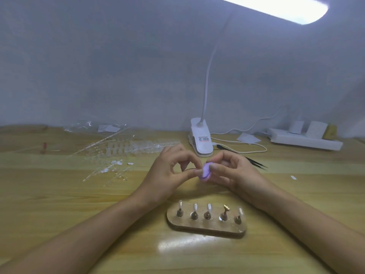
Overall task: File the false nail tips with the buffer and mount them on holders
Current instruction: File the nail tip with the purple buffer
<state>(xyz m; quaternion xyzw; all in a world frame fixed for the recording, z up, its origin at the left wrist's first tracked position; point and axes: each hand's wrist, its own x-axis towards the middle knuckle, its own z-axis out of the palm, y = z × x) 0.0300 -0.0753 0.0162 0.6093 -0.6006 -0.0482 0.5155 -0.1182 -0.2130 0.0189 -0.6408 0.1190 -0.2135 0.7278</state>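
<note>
My two hands meet above the middle of the wooden table. My right hand grips a small purple buffer between thumb and fingers. My left hand pinches its thumb and forefinger right against the buffer; a nail tip between them is too small to make out. In front of my hands stands a wooden holder base with several metal holders. The holder second from the right has a bare gold top, while the others carry clear nail tips.
Loose clear nail tips and their plastic strips lie scattered at the left. A white clip lamp stands behind my hands, its cable running right. Black tweezers lie at the right. A white power strip sits at the back right.
</note>
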